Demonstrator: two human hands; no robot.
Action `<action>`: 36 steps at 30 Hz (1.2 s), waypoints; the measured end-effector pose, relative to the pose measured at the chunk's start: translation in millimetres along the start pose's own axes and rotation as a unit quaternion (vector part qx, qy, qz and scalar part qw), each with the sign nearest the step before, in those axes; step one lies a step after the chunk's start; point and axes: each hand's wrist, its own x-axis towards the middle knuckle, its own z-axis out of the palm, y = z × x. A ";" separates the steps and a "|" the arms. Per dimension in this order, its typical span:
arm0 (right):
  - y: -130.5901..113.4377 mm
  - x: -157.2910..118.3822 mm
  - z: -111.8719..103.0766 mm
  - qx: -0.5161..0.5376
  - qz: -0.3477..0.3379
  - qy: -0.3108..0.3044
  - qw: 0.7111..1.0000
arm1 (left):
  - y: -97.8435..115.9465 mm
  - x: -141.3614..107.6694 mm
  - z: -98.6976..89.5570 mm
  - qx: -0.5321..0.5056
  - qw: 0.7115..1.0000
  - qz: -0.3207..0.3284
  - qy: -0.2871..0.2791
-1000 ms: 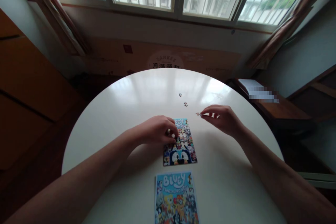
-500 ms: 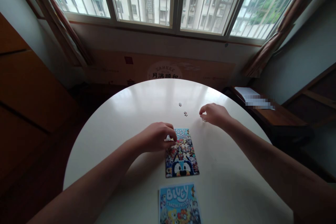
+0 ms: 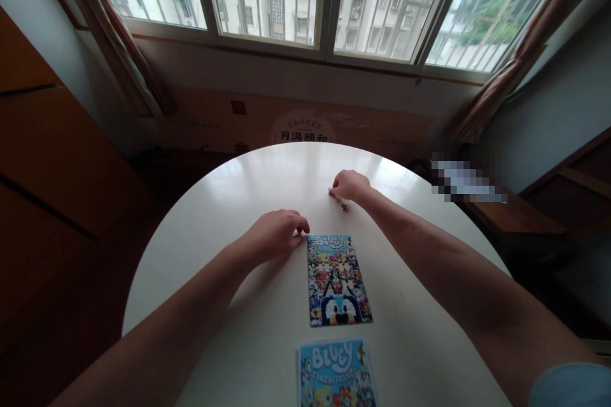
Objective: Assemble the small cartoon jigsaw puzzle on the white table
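A small jigsaw piece point(image 3: 329, 190) lies at the fingertips of my right hand point(image 3: 351, 186), whose thumb and fingers are pinched on it near the far side of the table. Just below that hand is another loose piece point(image 3: 344, 207). My left hand point(image 3: 277, 232) is loosely curled, its fingertips beside the top-left corner of the colourful Bluey jigsaw puzzle point(image 3: 338, 280); I see nothing held in it. Closer to me lies a matching Bluey picture sheet point(image 3: 337, 372), cut off by the bottom of the view.
The round white table point(image 3: 191, 254) reaches out toward a barred window point(image 3: 267, 0). A low wooden bench point(image 3: 525, 213) with a blurred paper on it stands at the right. An orange cabinet point(image 3: 62, 159) is on the left, and curtains hang on both sides.
My right hand has moved left to the farthest loose piece. My left hand has drawn back from over the puzzle to its top-left corner. The piece formerly under my right hand no longer shows.
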 end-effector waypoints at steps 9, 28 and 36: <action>2.7 -1.5 -2.5 0.121 -0.035 -0.020 0.992 | -0.7 1.8 2.6 -0.015 0.999 0.004 0.035; 44.9 -170.3 -23.5 0.471 -0.077 -0.166 0.863 | 53.4 -4.6 11.4 -0.080 0.958 0.183 0.204; 52.5 -185.8 0.7 0.574 -0.046 -0.174 0.799 | 67.5 -3.6 14.7 -0.074 0.955 0.225 0.176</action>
